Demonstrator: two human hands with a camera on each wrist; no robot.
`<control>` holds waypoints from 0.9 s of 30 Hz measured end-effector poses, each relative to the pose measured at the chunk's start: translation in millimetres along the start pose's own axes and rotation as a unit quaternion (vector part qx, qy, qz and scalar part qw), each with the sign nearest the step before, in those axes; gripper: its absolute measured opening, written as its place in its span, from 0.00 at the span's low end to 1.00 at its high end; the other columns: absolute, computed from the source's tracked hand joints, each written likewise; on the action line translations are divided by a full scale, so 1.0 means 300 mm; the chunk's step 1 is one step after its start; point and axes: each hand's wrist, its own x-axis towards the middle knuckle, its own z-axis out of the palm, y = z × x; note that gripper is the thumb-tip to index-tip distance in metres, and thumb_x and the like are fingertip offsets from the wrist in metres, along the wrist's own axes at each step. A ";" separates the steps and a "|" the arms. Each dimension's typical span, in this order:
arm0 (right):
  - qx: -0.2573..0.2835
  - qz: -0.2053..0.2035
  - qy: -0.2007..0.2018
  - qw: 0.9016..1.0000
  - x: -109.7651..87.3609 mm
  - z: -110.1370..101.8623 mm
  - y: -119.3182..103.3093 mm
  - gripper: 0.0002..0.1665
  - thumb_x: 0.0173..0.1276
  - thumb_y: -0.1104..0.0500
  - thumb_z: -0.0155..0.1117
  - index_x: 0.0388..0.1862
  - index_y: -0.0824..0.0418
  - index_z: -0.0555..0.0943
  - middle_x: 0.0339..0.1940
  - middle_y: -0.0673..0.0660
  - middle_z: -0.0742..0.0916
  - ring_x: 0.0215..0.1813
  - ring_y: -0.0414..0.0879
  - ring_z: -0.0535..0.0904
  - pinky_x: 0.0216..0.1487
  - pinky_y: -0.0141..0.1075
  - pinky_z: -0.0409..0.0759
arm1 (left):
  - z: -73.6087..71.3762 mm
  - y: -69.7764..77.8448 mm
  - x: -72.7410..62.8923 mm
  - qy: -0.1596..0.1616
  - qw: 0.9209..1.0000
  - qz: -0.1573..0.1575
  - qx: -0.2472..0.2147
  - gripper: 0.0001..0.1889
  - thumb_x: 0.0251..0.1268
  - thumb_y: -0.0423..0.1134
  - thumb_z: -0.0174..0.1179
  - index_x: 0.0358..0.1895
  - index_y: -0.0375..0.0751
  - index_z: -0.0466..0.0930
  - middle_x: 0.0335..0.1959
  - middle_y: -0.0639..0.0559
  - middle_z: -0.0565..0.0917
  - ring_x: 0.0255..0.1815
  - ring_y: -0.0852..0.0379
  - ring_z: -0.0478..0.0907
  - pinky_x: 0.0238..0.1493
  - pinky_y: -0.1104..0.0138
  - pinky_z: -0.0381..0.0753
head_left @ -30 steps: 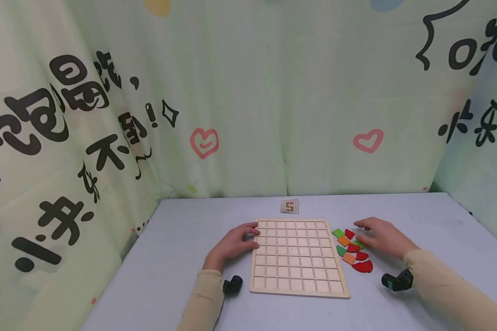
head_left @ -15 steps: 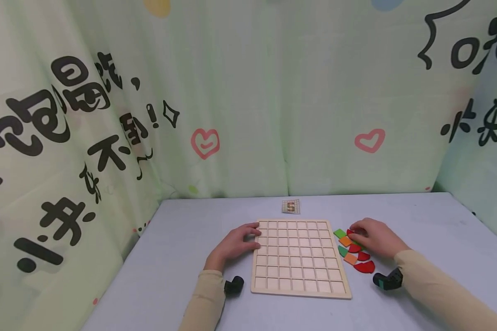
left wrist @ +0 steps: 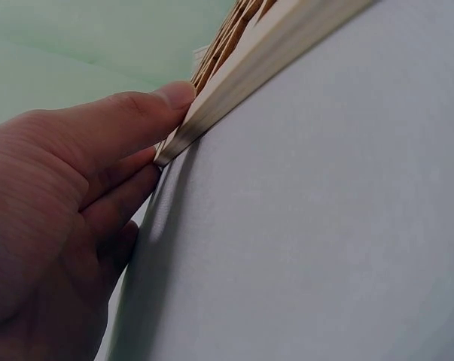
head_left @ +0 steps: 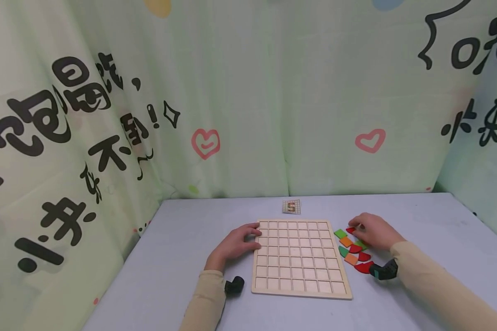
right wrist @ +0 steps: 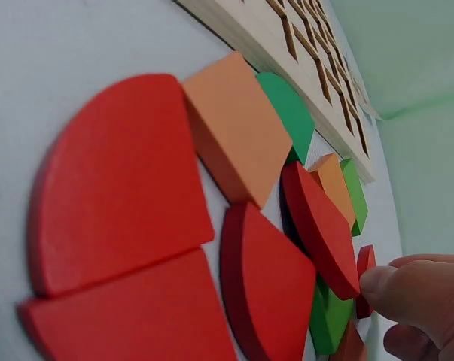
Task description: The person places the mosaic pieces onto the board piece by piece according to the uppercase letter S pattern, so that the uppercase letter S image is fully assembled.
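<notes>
A square wooden grid board lies flat, mid-table. At its left edge my left hand rests with fingers extended; in the left wrist view the thumb touches the rim and the other fingertips meet the board's side. Right of the board, my right hand pinches a small red curved block at the far end of a cluster of coloured blocks. In the right wrist view the thumb lies against that block's near face. The fingers behind it are partly hidden.
Red quarter-round blocks, orange squares, green pieces and a dark green rounded one crowd along the board's right edge. A small patterned card lies beyond the board. A printed curtain hangs behind the table.
My right hand has moved left to the far red block, and its fingertips have closed on it. The left hand has stayed at the board's edge.
</notes>
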 end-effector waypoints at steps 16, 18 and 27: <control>-0.028 -0.024 0.003 0.999 -0.003 -0.008 0.006 0.11 0.63 0.68 0.69 0.45 0.66 0.86 0.43 0.63 0.85 0.46 0.58 0.79 0.51 0.55 0.85 | 0.005 -0.008 0.000 0.002 1.000 -0.001 0.003 0.19 0.66 0.41 0.66 0.58 0.39 0.82 0.74 0.47 0.71 0.78 0.45 0.63 0.78 0.49 0.62; -0.035 -0.020 0.009 0.999 -0.001 -0.011 0.006 0.11 0.64 0.66 0.68 0.45 0.67 0.86 0.44 0.65 0.85 0.47 0.60 0.79 0.52 0.56 0.84 | 0.004 -0.006 -0.001 0.002 1.000 -0.001 0.002 0.19 0.66 0.41 0.66 0.57 0.39 0.82 0.74 0.47 0.71 0.78 0.45 0.63 0.77 0.49 0.62; -0.029 0.011 0.004 0.999 0.002 0.001 0.004 0.16 0.63 0.57 0.73 0.43 0.68 0.83 0.37 0.59 0.83 0.39 0.51 0.77 0.45 0.51 0.86 | 0.001 -0.002 0.002 -0.001 1.000 0.001 0.000 0.19 0.66 0.42 0.66 0.57 0.39 0.82 0.74 0.47 0.71 0.78 0.45 0.63 0.77 0.50 0.62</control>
